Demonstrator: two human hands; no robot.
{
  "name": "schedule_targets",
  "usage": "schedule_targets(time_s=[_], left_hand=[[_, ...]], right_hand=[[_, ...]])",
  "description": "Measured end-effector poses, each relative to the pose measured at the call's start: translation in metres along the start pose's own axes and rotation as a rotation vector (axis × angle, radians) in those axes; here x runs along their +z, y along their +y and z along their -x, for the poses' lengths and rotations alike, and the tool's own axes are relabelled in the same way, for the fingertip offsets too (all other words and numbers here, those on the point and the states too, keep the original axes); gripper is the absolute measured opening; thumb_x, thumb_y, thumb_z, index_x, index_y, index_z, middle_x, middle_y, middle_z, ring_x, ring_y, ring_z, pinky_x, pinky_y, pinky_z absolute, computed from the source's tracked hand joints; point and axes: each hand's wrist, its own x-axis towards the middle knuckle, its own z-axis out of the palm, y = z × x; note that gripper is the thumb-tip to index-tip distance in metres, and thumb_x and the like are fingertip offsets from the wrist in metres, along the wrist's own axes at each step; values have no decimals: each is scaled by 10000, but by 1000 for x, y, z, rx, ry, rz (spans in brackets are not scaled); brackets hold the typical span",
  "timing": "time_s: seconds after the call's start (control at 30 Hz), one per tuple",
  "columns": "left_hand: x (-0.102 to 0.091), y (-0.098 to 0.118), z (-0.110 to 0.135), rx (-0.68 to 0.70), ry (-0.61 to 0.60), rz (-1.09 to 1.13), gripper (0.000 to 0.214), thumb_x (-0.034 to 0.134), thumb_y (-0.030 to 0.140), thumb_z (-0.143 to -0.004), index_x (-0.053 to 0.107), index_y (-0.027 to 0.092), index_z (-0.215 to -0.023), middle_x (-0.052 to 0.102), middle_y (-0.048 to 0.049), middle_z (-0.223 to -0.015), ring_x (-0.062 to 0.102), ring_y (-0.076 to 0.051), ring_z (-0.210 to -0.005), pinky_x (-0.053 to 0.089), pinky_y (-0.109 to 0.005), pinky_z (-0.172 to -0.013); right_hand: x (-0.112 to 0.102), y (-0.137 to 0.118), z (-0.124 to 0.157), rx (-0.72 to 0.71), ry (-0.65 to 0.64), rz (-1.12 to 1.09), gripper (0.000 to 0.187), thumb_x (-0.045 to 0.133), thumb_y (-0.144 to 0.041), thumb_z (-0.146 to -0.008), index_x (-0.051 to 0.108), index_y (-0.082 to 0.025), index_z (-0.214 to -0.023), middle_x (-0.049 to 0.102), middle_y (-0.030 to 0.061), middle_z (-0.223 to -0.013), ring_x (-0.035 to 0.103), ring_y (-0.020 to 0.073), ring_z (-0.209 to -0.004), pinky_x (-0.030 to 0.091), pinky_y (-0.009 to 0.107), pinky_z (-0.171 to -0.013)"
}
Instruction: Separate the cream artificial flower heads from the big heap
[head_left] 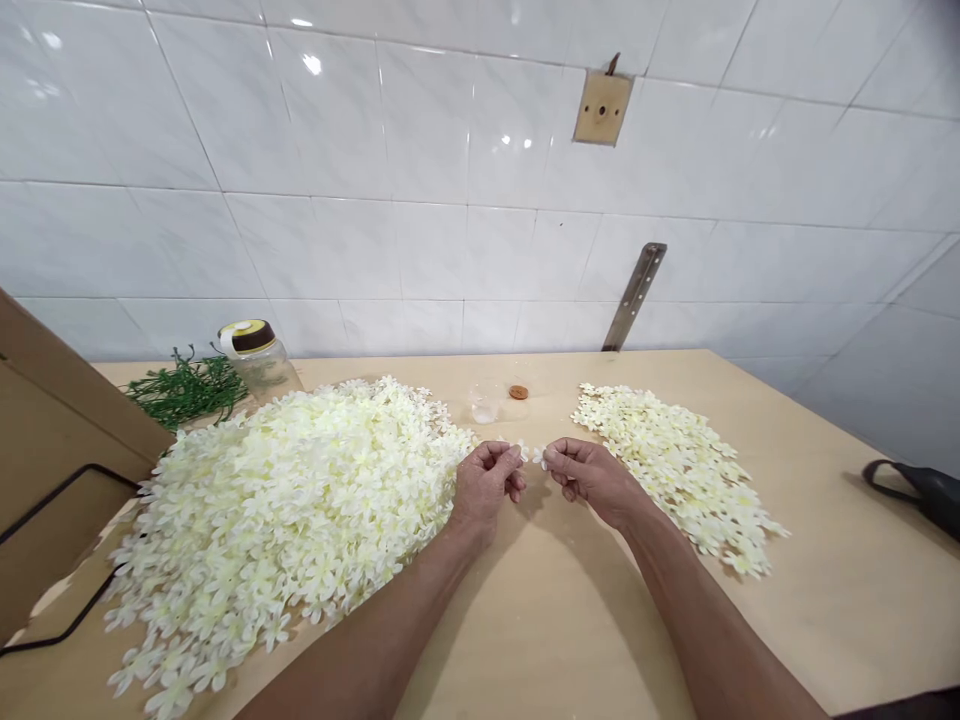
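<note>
My left hand is closed in a pinch at the middle of the table, with a small white artificial flower at its fingertips. Just to the right, my right hand pinches another small white flower. The two flowers face each other with a narrow gap between them. A large heap of white and pale yellow artificial flowers lies beside my left forearm. Beyond my right hand spreads a flatter, smaller pile of similar flowers.
Behind my hands lie a round brown disc and a whitish translucent patch. A clear jar and green plastic sprigs stand back left, near a cardboard box. A black object with a loop rests at right.
</note>
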Motion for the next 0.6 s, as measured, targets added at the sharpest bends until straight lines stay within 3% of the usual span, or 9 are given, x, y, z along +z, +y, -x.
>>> schedule_targets(time_s=[0.33,0.6], left_hand=[[-1,0,1,1,-23,-40,328,791,393,-668,616,129,-751,631,-16,-712,531,-78,-488,384,-213,-428],[1,2,1,-5,-20,-44,361,810,412,-647,609,127,-742,626,-14,-673,520,-75,-481,380,-209,-429]], right_hand=[[-2,6,-5,-8,59,-24,426,773,-561,-710,642,-158,-671,532,1,-635,399,82,-519,339,223,-454],[2,4,-4,34,73,-56,485,770,-594,-686,530,-178,-617,483,-32,-581,364,67,-472,315,210,-411]])
